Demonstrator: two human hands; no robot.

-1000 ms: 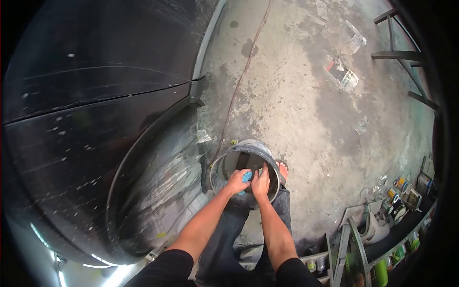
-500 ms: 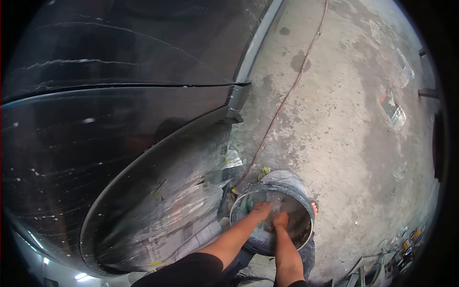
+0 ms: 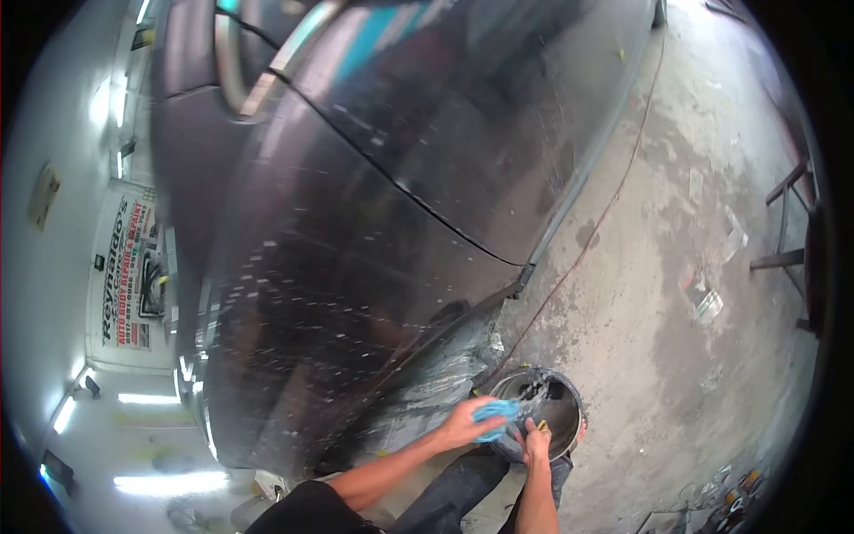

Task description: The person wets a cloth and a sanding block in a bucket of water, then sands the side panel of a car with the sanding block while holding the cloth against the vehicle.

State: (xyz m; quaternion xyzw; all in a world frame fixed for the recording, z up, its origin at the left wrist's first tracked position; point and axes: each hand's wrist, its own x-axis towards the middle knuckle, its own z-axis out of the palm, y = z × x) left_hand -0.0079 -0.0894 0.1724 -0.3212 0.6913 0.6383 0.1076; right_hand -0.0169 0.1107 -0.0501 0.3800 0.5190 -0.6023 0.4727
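My left hand [image 3: 461, 424] is closed around a wet, crumpled blue cloth [image 3: 499, 418] at the left side of a bucket [image 3: 579, 409]. At the bucket's near side, my right hand [image 3: 537, 441] is closed, with a small yellow edge showing at its fingers. What that piece is, I cannot make out. Murky water shows inside the round bucket, which stands on the floor by my legs. To the left rises the dark car body [image 3: 356, 258], dotted with white drops and streaks. Newspaper sheets [image 3: 445, 387] cover the wheel area beside the bucket.
A thin reddish hose [image 3: 614, 205] runs along the concrete floor [image 3: 658, 356] beside the car. A dark metal-legged stand [image 3: 783, 258] is at the right edge. Scraps of paper [image 3: 704, 301] lie on the floor. Cans and clutter [image 3: 738, 498] sit at lower right.
Both hands have come up out of the bucket's water, the left now with the blue cloth in it. The view has swung left, bringing more of the car and a wall banner into sight.
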